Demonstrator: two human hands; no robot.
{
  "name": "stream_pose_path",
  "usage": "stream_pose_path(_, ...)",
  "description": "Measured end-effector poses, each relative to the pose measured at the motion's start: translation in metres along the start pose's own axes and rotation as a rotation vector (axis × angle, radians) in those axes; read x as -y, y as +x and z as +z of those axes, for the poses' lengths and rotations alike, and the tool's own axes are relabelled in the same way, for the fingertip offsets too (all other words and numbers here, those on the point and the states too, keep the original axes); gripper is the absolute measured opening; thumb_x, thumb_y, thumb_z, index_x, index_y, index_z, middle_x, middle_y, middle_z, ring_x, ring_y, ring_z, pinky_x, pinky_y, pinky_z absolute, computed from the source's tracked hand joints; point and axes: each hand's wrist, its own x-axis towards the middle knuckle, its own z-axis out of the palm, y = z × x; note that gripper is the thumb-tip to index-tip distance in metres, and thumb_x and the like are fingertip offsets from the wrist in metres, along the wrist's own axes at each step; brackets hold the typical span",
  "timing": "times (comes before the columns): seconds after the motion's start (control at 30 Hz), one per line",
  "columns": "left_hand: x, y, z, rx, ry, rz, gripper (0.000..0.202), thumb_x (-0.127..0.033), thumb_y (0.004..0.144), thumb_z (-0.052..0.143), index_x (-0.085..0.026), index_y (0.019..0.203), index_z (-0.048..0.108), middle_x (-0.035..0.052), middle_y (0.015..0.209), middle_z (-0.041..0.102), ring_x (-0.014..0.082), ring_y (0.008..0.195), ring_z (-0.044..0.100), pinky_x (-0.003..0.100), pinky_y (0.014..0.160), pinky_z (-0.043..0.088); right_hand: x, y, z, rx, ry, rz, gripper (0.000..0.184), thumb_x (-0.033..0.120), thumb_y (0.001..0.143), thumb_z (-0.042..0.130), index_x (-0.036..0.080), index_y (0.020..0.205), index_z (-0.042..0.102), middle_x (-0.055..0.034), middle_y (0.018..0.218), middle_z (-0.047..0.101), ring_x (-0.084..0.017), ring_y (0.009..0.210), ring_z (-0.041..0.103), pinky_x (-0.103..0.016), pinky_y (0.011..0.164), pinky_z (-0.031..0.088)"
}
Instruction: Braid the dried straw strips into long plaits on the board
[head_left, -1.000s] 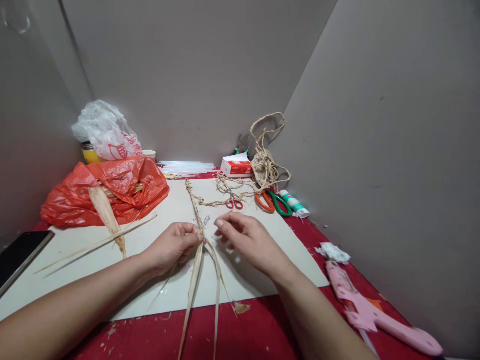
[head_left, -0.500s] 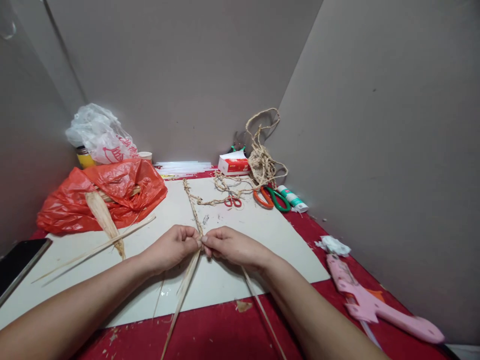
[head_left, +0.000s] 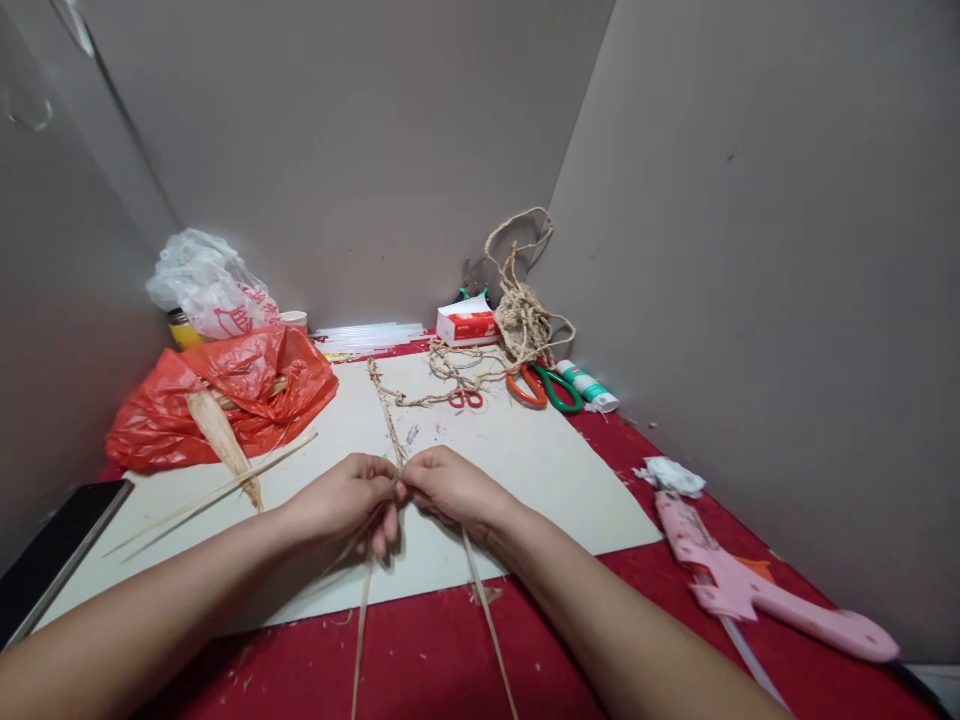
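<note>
A thin braided cord of dry straw-coloured fibre [head_left: 389, 418] runs from the white board down to my fingers. My left hand [head_left: 358, 495] pinches the cord's near end from the left, its lower fingers partly curled. Right against it, my right hand [head_left: 448, 487] pinches the same spot from the other side. Loose fibre strands [head_left: 361, 630] hang from beneath my hands toward the front edge; one long strand [head_left: 489, 630] trails from under the right hand. The exact crossing of strands is hidden by my fingertips.
On the white board [head_left: 600, 500] lie dry husk strips [head_left: 225, 440] and small red scissors [head_left: 466, 398]. A red plastic bag [head_left: 172, 405] and phone [head_left: 52, 550] are left. Behind are a rope bundle [head_left: 523, 320] and orange-green scissor handles [head_left: 561, 390]. A pink glue gun [head_left: 735, 590] is right.
The loose strands below my hands have shifted and parted; my left hand's lower fingers have opened a little. The view has turned slightly to the left. Both hands still pinch the cord.
</note>
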Motion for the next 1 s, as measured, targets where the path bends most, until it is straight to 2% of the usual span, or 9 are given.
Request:
stream_pose_path(0.2, 0.012, -0.001, 0.024, -0.146, 0.080, 0.120, 0.024, -0.037, 0.083, 0.044, -0.016, 0.094, 0.044, 0.0038, 0.061, 0.063, 0.0121, 0.038, 0.055, 0.018, 0.036, 0.036, 0.004, -0.006, 0.003, 0.132, 0.171, 0.049, 0.026, 0.027, 0.072, 0.050, 0.019, 0.050, 0.038, 0.0102, 0.033, 0.031, -0.003, 0.026, 0.016, -0.019, 0.028, 0.009)
stream_pose_path(0.3, 0.014, -0.006, 0.029, -0.161, 0.062, 0.141, 0.026, -0.036, 0.082, 0.047, -0.016, 0.099, 0.043, 0.0022, 0.062, 0.062, 0.0123, 0.041, 0.055, 0.021, 0.040, 0.041, 0.003, -0.007, 0.002, 0.111, 0.137, 0.047, 0.017, 0.021, 0.069, 0.051, 0.017, 0.053, 0.047, 0.0100, 0.032, 0.032, -0.003, 0.025, 0.018, -0.019, 0.027, 0.009)
stream_pose_path(0.4, 0.009, -0.016, 0.020, -0.146, 0.156, 0.077, 0.033, -0.040, 0.081, 0.048, -0.015, 0.102, 0.047, -0.0003, 0.055, 0.059, 0.0121, 0.039, 0.051, 0.021, 0.039, 0.038, 0.004, -0.008, -0.001, 0.130, 0.173, 0.070, 0.009, 0.019, 0.069, 0.052, 0.014, 0.063, 0.055, 0.0103, 0.034, 0.034, -0.002, 0.026, 0.017, -0.018, 0.027, 0.009)
stream_pose_path(0.5, 0.004, -0.020, 0.005, -0.408, 0.230, 0.175, 0.033, -0.039, 0.078, 0.053, -0.014, 0.100, 0.054, -0.0026, 0.053, 0.055, 0.0095, 0.041, 0.048, 0.019, 0.041, 0.035, 0.005, -0.008, -0.004, 0.173, 0.209, 0.067, 0.009, 0.021, 0.070, 0.053, 0.013, 0.066, 0.057, 0.0109, 0.034, 0.031, -0.002, 0.027, 0.016, -0.017, 0.028, 0.009)
stream_pose_path(0.57, 0.004, -0.016, -0.001, -0.516, 0.123, 0.256, 0.030, -0.031, 0.074, 0.057, -0.013, 0.098, 0.055, -0.0013, 0.062, 0.057, 0.0087, 0.052, 0.052, 0.019, 0.051, 0.039, 0.005, -0.007, -0.005, 0.200, 0.210, 0.063, 0.009, 0.021, 0.070, 0.053, 0.013, 0.068, 0.057, 0.0112, 0.034, 0.030, -0.002, 0.028, 0.015, -0.017, 0.028, 0.009)
stream_pose_path(0.63, 0.008, -0.008, 0.000, -0.396, -0.055, 0.209, 0.024, -0.026, 0.073, 0.056, -0.013, 0.093, 0.054, 0.0005, 0.068, 0.059, 0.0083, 0.056, 0.053, 0.019, 0.054, 0.040, 0.004, -0.006, -0.006, 0.214, 0.201, 0.061, 0.009, 0.021, 0.071, 0.052, 0.014, 0.067, 0.055, 0.0106, 0.036, 0.031, -0.002, 0.029, 0.015, -0.016, 0.028, 0.009)
stream_pose_path(0.73, 0.015, 0.004, 0.006, -0.194, -0.183, 0.091, 0.013, -0.027, 0.075, 0.049, -0.015, 0.076, 0.051, -0.0029, 0.057, 0.050, 0.0044, 0.040, 0.038, 0.017, 0.039, 0.026, 0.002, -0.005, -0.008, 0.234, 0.177, 0.067, 0.010, 0.021, 0.073, 0.050, 0.014, 0.065, 0.053, 0.0097, 0.038, 0.033, -0.003, 0.030, 0.017, -0.017, 0.028, 0.010)
stream_pose_path(0.83, 0.019, 0.011, 0.006, -0.201, -0.122, 0.075, 0.014, -0.027, 0.075, 0.048, -0.015, 0.067, 0.050, -0.0073, 0.048, 0.036, 0.0028, 0.035, 0.022, 0.019, 0.036, 0.011, 0.002, -0.006, -0.010, 0.246, 0.119, 0.062, 0.011, 0.022, 0.076, 0.049, 0.015, 0.068, 0.053, 0.0100, 0.040, 0.031, -0.004, 0.031, 0.017, -0.018, 0.029, 0.011)
stream_pose_path(1.0, 0.019, 0.015, -0.002, -0.176, -0.056, 0.094, 0.017, -0.029, 0.075, 0.050, -0.015, 0.065, 0.052, -0.0081, 0.046, 0.032, 0.0030, 0.036, 0.021, 0.020, 0.038, 0.011, 0.005, -0.008, -0.014, 0.196, -0.092, 0.025, 0.016, 0.023, 0.078, 0.049, 0.013, 0.067, 0.055, 0.0086, 0.043, 0.032, -0.004, 0.035, 0.020, -0.019, 0.034, 0.012)
